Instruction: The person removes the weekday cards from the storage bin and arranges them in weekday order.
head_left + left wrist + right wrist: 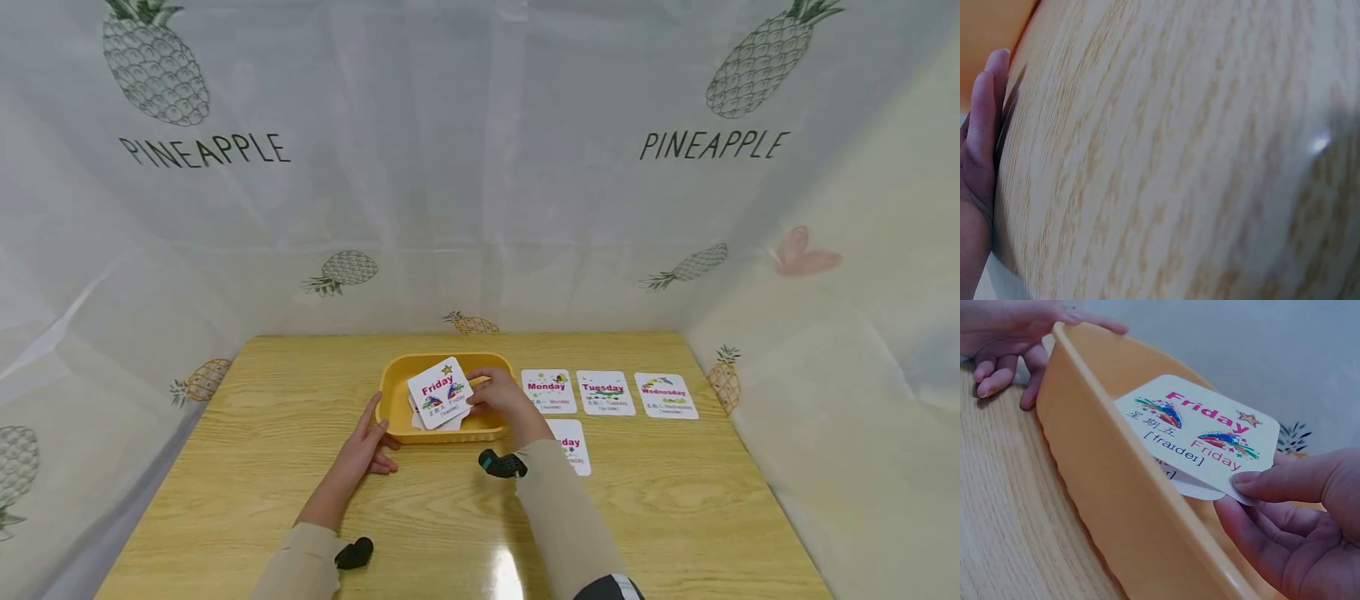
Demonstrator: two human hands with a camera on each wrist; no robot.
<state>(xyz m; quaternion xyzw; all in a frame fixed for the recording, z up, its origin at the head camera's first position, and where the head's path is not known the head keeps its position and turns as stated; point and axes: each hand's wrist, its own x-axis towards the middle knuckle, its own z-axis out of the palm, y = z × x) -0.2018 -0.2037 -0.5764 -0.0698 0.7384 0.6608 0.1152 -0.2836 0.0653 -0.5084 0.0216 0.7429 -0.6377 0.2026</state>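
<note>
My right hand [498,396] reaches over the right part of the yellow plastic basket [442,439]. Its thumb and fingers pinch one corner of the Friday card [1194,425], which is tilted above another card [1188,486] in the basket. That lower card is mostly hidden. My left hand [360,450] rests against the basket's left end. One finger lies along the rim in the right wrist view, while others hang loosely outside. Only part of the left hand [982,137] shows in its own wrist view, beside the basket's orange-looking wall [991,37].
Right of the basket, a Monday card [548,404], a Tuesday card [606,404] and a Wednesday card [666,407] lie in a row on the wooden table [675,492]. Below Monday, another card [573,442] is partly covered by my right arm. Pineapple-print cloth [465,183] surrounds the table.
</note>
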